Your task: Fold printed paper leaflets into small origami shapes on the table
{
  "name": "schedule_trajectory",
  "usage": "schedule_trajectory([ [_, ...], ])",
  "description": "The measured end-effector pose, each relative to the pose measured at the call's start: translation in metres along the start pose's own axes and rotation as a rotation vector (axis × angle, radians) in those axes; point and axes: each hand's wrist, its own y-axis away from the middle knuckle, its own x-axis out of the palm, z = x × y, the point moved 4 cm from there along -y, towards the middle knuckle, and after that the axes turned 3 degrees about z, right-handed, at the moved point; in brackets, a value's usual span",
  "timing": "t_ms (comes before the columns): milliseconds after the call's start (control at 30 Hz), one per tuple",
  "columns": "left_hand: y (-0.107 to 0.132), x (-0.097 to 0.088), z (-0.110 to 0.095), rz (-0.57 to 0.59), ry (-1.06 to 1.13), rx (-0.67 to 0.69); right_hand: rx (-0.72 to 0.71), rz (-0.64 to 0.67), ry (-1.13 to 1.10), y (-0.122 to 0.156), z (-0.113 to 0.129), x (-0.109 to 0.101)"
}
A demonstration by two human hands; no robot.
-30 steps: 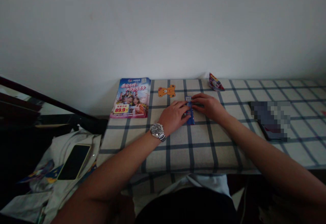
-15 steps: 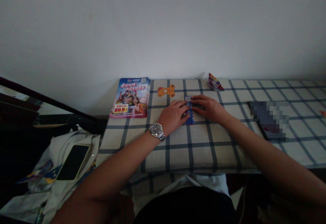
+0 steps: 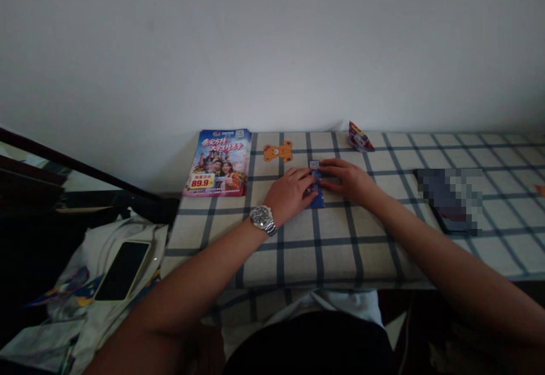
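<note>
A narrow folded strip of blue printed paper [image 3: 315, 184] lies on the checked tablecloth [image 3: 336, 238]. My left hand [image 3: 292, 192], with a metal wristwatch, rests flat on the paper's left side, fingers stretched out. On the right side of the strip my right hand [image 3: 347, 178] presses down, fingers lying flat and pointing left. Both hands touch the paper and hold it against the table.
A colourful flyer [image 3: 219, 163] lies at the table's left end, an orange bear cutout [image 3: 278, 151] beside it. A small folded paper shape [image 3: 360, 137] stands by the wall. A dark tablet [image 3: 451, 200] lies at right. A phone [image 3: 123, 270] rests on cloth at lower left.
Both hands stay on the folded paper with only slight shifts; nothing else has moved.
</note>
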Motion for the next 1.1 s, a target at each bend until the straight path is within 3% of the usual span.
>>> schedule_trajectory([
  [767, 0.001, 0.001, -0.001, -0.007, 0.005, -0.002, -0.115, 0.08, -0.001, 0.029, 0.023, -0.008],
  [1100, 0.002, 0.002, 0.001, -0.014, -0.002, -0.003, -0.197, 0.079, -0.027, 0.044, 0.021, -0.006],
])
